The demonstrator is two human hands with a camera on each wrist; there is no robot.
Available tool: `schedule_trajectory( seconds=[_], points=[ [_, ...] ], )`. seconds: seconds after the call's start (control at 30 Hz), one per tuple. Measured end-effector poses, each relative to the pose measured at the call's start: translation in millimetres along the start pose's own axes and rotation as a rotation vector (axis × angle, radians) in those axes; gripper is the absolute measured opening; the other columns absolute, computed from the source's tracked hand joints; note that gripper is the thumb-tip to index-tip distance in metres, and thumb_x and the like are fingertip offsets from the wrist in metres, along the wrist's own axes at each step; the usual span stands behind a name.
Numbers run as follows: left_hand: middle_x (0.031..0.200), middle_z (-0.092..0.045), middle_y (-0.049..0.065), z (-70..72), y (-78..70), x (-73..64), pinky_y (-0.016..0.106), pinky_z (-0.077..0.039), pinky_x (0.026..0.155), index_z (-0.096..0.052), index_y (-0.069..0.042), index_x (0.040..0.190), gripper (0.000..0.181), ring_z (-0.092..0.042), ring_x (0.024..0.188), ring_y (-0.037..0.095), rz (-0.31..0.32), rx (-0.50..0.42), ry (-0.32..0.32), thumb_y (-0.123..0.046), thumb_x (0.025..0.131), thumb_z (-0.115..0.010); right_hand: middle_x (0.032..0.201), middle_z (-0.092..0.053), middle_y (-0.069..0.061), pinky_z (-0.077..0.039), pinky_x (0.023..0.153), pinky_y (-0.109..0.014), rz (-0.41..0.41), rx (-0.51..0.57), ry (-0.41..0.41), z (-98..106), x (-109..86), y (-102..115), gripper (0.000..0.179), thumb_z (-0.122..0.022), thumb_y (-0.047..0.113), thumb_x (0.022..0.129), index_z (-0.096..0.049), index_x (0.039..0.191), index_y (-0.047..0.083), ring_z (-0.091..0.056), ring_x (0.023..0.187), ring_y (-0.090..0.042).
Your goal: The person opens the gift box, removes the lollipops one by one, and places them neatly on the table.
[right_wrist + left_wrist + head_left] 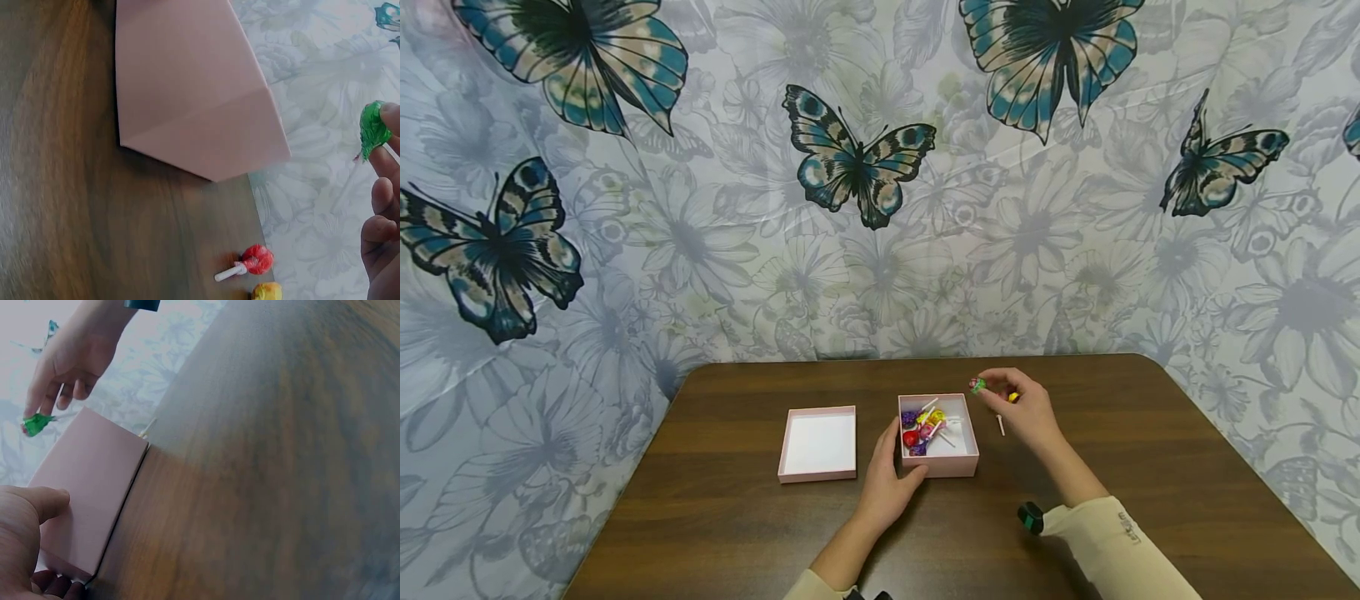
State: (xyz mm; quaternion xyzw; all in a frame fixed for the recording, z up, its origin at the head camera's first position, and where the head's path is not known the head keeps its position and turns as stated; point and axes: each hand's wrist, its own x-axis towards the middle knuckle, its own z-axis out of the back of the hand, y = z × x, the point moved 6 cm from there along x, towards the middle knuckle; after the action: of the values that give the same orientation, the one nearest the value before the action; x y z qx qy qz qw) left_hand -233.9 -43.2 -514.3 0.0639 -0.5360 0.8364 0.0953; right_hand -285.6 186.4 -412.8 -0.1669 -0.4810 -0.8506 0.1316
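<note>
The left hand [883, 492] was clamped on the near left corner of the pink box [938, 471], its thumb on the near wall and its fingers along the left one, presumably to keep the box from sliding. The right hand [1026, 408], raised beyond the box's right edge, had thumb and fingers together on the green lollipop [977, 385], pinching the wrapped head and leaving the stick free, likely because the head was the easier part to grasp. A red lollipop [257, 259] and a yellow one [267, 292] lay on the table [737, 533] to the box's right, within easy reach of that hand. Other lollipops [925, 425] sat mostly in the box's left half. The lid [817, 479] lay apart on the left, hollow side up, where it seemed to obstruct neither hand.
</note>
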Motion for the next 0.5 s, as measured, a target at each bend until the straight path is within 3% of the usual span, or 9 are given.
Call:
schedule_trajectory(
  seconds=[0.13,0.37,0.5],
  points=[
    [0.153,-0.034,0.014,-0.2,-0.5,-0.1,0.054,-0.031,0.114,-0.025,-0.013,0.152,0.084,-0.034,0.141,0.032,0.000,-0.004,0.004,-0.021,0.084,-0.073,0.096,-0.068,-0.006,-0.040,0.054,-0.019,-0.031,-0.008,-0.048,6.9,3.2,-25.6,0.025,-0.073,0.024,0.085,-0.068,0.109,0.015,-0.051,0.067,-0.010],
    [0.153,-0.034,0.014,-0.2,-0.9,0.4,0.054,-0.030,0.114,-0.025,-0.013,0.152,0.084,-0.034,0.141,0.032,0.000,-0.006,0.003,-0.021,0.083,-0.073,0.091,-0.064,0.008,-0.043,0.058,-0.019,-0.139,-0.003,-0.098,23.2,4.2,-44.7,0.028,-0.071,0.034,0.086,-0.067,0.109,0.018,-0.051,0.071,-0.006],
    [0.153,-0.034,0.014,-0.3,-0.8,0.4,0.054,-0.030,0.114,-0.025,-0.013,0.152,0.084,-0.033,0.141,0.032,0.002,-0.007,0.002,-0.020,0.083,-0.073,0.090,-0.063,0.008,-0.044,0.056,-0.019,-0.159,-0.019,-0.137,29.7,4.6,-51.8,0.027,-0.071,0.032,0.086,-0.068,0.108,0.016,-0.052,0.070,-0.005]
  ],
)
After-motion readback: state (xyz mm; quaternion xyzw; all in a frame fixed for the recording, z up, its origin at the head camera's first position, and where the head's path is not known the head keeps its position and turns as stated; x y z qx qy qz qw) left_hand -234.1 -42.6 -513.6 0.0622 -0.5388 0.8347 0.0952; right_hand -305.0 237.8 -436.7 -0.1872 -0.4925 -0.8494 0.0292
